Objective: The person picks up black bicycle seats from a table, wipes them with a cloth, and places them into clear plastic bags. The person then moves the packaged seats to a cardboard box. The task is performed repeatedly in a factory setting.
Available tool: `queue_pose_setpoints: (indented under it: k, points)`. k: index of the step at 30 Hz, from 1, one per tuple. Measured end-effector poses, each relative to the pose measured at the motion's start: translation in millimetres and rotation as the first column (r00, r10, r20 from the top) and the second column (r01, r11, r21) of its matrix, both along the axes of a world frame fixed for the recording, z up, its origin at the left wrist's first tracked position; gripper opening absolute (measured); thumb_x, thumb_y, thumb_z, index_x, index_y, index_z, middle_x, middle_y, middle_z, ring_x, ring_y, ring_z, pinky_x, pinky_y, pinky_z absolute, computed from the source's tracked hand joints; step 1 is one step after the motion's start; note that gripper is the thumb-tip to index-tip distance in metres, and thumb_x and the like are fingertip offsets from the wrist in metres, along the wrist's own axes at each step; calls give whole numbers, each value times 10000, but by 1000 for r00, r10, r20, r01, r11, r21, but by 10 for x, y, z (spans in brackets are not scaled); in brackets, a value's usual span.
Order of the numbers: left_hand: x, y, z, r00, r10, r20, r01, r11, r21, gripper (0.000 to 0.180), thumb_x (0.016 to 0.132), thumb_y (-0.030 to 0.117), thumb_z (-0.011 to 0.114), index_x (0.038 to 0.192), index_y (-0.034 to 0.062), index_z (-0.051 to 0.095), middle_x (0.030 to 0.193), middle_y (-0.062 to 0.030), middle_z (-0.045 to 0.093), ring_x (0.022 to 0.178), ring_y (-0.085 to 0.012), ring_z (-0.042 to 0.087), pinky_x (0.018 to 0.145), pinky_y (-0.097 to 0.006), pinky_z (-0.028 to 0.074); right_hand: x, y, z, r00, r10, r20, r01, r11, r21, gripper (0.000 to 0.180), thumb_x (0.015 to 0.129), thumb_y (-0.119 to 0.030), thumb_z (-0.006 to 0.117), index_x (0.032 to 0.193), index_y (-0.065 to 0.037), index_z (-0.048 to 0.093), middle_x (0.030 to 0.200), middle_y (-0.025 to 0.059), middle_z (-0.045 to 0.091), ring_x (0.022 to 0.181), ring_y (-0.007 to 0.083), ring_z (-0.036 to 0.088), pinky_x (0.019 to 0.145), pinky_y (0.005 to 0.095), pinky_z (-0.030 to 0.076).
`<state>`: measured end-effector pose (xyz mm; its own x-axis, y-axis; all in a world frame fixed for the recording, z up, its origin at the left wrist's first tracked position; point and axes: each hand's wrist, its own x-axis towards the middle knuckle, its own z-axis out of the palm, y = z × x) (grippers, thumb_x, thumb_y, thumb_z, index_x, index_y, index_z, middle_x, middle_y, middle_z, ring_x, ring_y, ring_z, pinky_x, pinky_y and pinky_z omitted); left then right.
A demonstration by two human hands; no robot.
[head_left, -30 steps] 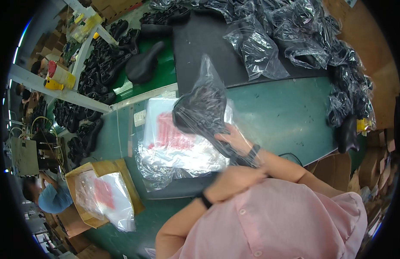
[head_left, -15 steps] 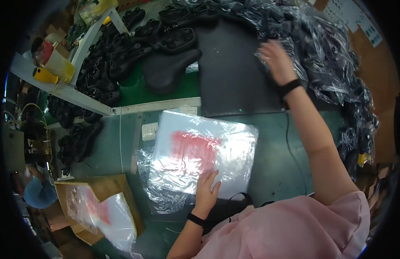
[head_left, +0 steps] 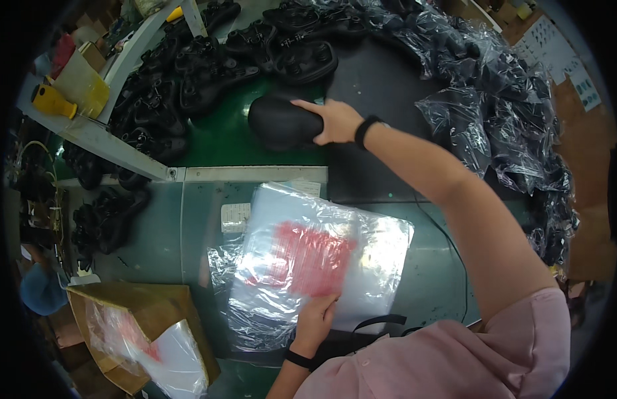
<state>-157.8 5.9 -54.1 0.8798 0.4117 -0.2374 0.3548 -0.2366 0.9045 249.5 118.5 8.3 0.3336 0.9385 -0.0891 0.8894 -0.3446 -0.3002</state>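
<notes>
Head view: right hand is wrapping fingers around black saddle on green worktop. Left hand, fingers together, is pressing flat on clear bag stack. Risk: slippery bags sliding under light press; saddle slipping from one-sided hold.

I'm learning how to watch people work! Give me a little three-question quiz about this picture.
1. True or false: the right hand grips a black bicycle saddle.
2. What does the left hand press on? A) a cardboard box B) a stack of clear plastic bags C) a yellow tool
3. Fill in: the print on the top bag is ____.

Key: 1 true; 2 B; 3 red.
</notes>
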Motion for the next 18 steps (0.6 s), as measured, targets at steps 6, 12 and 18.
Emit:
queue_pose_setpoints:
  k: [6, 12, 18]
  points:
    - [137, -276, 241, 994, -104, -43, 111, 859, 499, 471, 823, 213, 654, 1277, 140, 552, 1368, -174, 450, 1277, -433, 363, 1017, -544, 313, -744, -1763, 79, -397, 141, -907, 341, 940, -3, 504, 864, -277, 607, 1275, -5, 500, 1123, 194, 612, 918, 258, 650, 696, 351, 574]
    - [94, -156, -202, 930, 169, -326, 125, 689, 714, 680, 830, 302, 641, 1442, 207, 359, 1503, -155, 286, 1394, -419, 189, 1078, -621, 191, -1692, -3515, 236, -614, 472, -633, 547, 832, 90, 644, 855, -442, 587, 1342, -41, 459, 1260, 256, 517, 905, 291, 596, 728, 382, 523]
    - [434, -1158, 8, 988, -113, -107, 155, 683, 713, 820, 739, 338, 750, 1391, 18, 368, 1377, -275, 385, 1278, -415, 354, 1038, -495, 306, -2221, -4586, -267, -676, 566, -473, 684, 720, -116, 679, 909, -548, 408, 1364, -45, 432, 1167, 215, 551, 836, 247, 554, 696, 355, 515]
